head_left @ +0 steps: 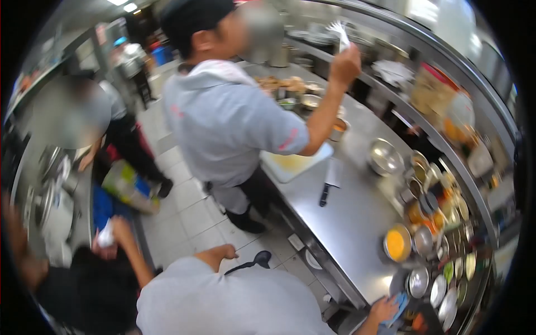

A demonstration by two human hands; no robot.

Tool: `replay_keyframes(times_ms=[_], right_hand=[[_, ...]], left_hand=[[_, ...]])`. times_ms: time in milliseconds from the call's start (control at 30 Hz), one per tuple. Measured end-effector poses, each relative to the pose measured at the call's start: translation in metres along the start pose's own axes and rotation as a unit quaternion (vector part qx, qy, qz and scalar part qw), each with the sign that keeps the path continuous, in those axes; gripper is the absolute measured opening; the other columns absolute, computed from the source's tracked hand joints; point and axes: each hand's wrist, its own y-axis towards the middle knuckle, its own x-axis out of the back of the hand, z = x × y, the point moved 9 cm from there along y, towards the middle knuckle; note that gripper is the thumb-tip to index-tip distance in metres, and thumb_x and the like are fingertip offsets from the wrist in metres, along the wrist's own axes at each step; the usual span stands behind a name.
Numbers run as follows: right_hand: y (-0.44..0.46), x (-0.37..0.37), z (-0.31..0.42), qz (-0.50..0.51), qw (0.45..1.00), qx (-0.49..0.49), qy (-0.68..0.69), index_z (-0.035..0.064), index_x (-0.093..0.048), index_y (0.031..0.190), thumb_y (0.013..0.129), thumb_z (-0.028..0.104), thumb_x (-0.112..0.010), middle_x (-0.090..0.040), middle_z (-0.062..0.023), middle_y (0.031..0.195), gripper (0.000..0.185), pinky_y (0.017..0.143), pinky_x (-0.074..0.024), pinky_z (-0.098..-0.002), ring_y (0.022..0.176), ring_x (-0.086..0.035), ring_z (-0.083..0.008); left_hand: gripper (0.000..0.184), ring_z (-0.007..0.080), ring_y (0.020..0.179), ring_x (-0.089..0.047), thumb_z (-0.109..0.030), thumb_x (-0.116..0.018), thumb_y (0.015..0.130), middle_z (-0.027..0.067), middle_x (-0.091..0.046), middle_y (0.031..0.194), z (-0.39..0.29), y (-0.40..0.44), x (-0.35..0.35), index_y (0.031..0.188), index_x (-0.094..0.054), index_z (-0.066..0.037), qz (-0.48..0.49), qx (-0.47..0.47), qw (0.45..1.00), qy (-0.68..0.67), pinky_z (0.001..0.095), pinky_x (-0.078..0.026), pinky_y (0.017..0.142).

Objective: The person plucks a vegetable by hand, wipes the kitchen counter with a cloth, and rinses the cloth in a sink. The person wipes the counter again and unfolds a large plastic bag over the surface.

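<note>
While right hand [384,309] holds blue cloth [400,307], fingers part-closed, at near end of steel counter [357,234], left hand [225,252] half-curled, grip unclear. Knife [332,176], cutting board [287,172] out; done versus remaining: can't tell.

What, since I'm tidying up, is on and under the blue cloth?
The right hand lies partly over the cloth; whatever is beneath it is covered and can't be seen.

Commercial kitchen, restaurant type. Tells: long stainless counter [346,229] with cleaver [334,173], cutting board [304,163], metal bowl [385,157], pan of orange liquid [396,244]; tiled floor [192,215]; several workers, nearest standing one in black cap [192,25], grey work shirt [223,120].
</note>
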Motion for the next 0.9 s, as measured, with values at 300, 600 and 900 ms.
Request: replay_keyframes(times_ms=[300, 600, 900], right_hand=[[0.087, -0.109, -0.082, -0.056, 0.995, -0.04, 0.071, 0.0261, -0.046, 0.154, 0.1, 0.063, -0.049, -0.044, -0.0234, 0.155, 0.065, 0.112, -0.0381, -0.0593, 0.138, -0.045, -0.0476], [-0.012, -0.13, -0.062, -0.109, 0.884, -0.354, 0.286, 0.023, -0.049, 0.152, 0.099, 0.061, -0.052, -0.049, -0.0262, 0.15, 0.065, 0.111, -0.0397, -0.0593, 0.132, -0.051, -0.0497], [-0.039, -0.144, -0.056, -0.09, 0.81, -0.456, 0.358, 0.0204, -0.048, 0.152, 0.097, 0.062, -0.057, -0.049, -0.0259, 0.151, 0.07, 0.111, -0.0393, -0.0607, 0.131, -0.052, -0.0509]], left_hand=[[0.064, 0.0382, 0.129, -0.058, -0.051, -0.059, 0.093, 0.0223, -0.064, 0.136, 0.018, -0.067, 0.05, 0.132, -0.066, 0.0, -0.118, 0.017, 0.991, -0.06, 0.0446, -0.044, 0.112], [0.057, 0.0439, 0.108, -0.067, -0.051, -0.058, 0.094, 0.0271, -0.072, 0.109, 0.084, -0.088, -0.038, 0.097, -0.078, 0.002, -0.088, 0.017, 0.996, 0.023, 0.0526, -0.05, 0.096], [0.06, 0.0425, 0.109, -0.067, -0.056, -0.055, 0.094, 0.0272, -0.072, 0.109, 0.091, -0.034, -0.031, 0.098, -0.078, 0.0, -0.068, 0.055, 0.996, 0.009, 0.0508, -0.05, 0.099]])
